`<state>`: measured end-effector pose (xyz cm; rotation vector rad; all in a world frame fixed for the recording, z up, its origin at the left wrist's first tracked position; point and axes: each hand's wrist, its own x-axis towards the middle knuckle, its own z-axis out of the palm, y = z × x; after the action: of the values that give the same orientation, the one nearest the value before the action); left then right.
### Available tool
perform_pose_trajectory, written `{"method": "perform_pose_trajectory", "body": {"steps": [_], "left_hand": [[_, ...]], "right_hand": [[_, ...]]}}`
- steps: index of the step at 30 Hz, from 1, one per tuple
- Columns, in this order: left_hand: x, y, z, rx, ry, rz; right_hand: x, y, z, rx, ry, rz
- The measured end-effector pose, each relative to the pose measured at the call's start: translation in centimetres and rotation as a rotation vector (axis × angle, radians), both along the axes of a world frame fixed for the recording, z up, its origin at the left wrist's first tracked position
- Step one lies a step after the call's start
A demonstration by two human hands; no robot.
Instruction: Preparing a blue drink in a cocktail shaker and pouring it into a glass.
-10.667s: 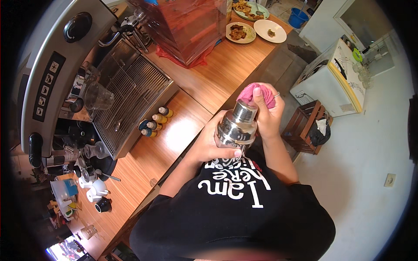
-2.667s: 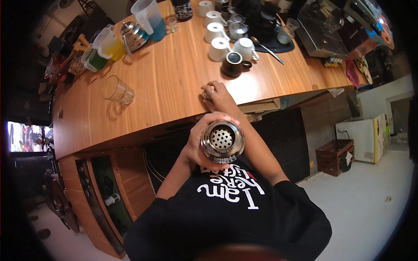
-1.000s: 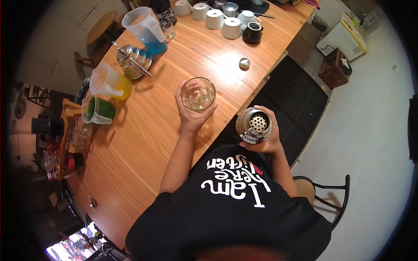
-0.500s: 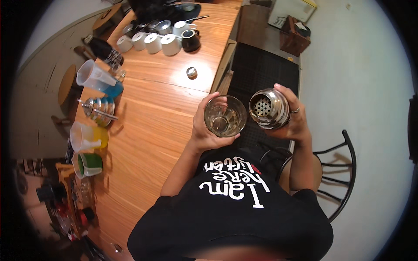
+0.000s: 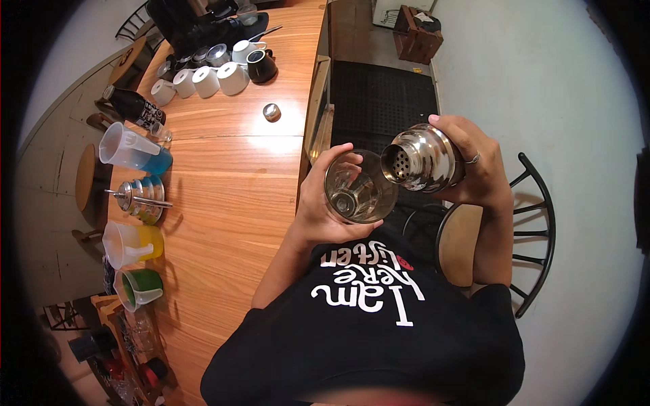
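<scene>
My left hand (image 5: 321, 203) is wrapped round a clear drinking glass (image 5: 361, 188), its mouth facing up toward me. No liquid can be made out inside it. Close by on the right, my right hand (image 5: 477, 159) grips a shiny metal cocktail shaker (image 5: 426, 161), tipped with its strainer holes toward the glass. The shaker's rim is at the glass's right edge; I cannot tell whether they touch. No stream shows between them. On the wooden table (image 5: 230, 183) beyond, the small metal shaker cap (image 5: 271, 112) stands by itself.
White cups (image 5: 206, 82) and a black mug (image 5: 261, 66) line the table's far end. Along its left side are a dark bottle (image 5: 135, 107), measuring jugs with blue (image 5: 135, 149), yellow (image 5: 134, 243) and green contents (image 5: 139, 289), and a ringed metal holder (image 5: 141, 199). A chair (image 5: 535, 233) stands right.
The shaker has tipped further toward the glass, its strainer end now at the glass's rim. My right wrist has turned and raised. The whole view has shifted, moving the table leftward.
</scene>
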<state>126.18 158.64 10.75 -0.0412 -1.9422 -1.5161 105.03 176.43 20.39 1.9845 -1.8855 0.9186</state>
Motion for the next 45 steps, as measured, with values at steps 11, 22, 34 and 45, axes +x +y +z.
{"method": "perform_pose_trajectory", "body": {"steps": [11,22,34,45], "left_hand": [[0.6,1.2,0.4,-0.011,0.065,0.058],[0.8,1.0,0.4,-0.012,0.115,0.080],[1.0,1.1,0.4,-0.034,0.127,0.115],[1.4,0.7,0.3,-0.002,0.158,0.106]], "right_hand": [[1.6,0.0,3.9,0.039,0.239,-0.028],[1.8,-0.9,5.9,0.120,0.406,0.007],[2.0,-1.7,6.9,0.072,0.539,-0.018],[2.9,-2.5,8.2,0.089,0.613,0.006]]}}
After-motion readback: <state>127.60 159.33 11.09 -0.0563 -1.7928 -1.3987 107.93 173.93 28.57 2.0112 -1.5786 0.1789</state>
